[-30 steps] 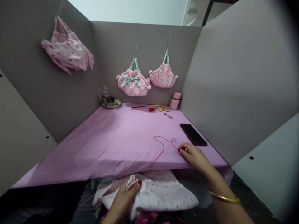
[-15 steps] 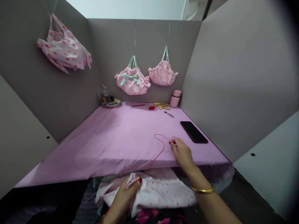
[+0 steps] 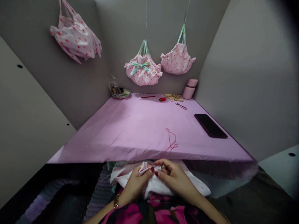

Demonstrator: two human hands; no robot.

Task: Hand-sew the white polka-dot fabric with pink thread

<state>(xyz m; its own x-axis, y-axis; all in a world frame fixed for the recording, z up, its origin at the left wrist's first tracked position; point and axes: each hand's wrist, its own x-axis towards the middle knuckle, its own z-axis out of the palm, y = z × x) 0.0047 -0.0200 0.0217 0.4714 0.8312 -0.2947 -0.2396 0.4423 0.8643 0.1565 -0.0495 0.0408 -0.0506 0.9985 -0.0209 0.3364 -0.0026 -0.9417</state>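
In my lap, just below the table edge, lies a white cloth with pink dots (image 3: 161, 186). A folded bit of it is pinched between the thumb and fingers of my left hand (image 3: 138, 180). My right hand (image 3: 174, 177) is closed at the same fold, its thumb beside the left thumb; whatever its fingertips pinch is too small to make out. A red thread (image 3: 172, 144) lies in loops on the table and runs over the front edge toward the cloth.
On the pink-covered table (image 3: 140, 130) lie a phone (image 3: 211, 126), thread snips (image 3: 181, 106), a red spool (image 3: 162, 99), a red pencil-like stick (image 3: 147, 96) and a small basket (image 3: 126, 94). A pink flask (image 3: 190, 89) stands at back right. Dotted garments (image 3: 143, 73) hang above.
My right hand has come back from the tabletop to the cloth beside my left hand. The red thread has dropped into loops on the table. The view has tilted down.
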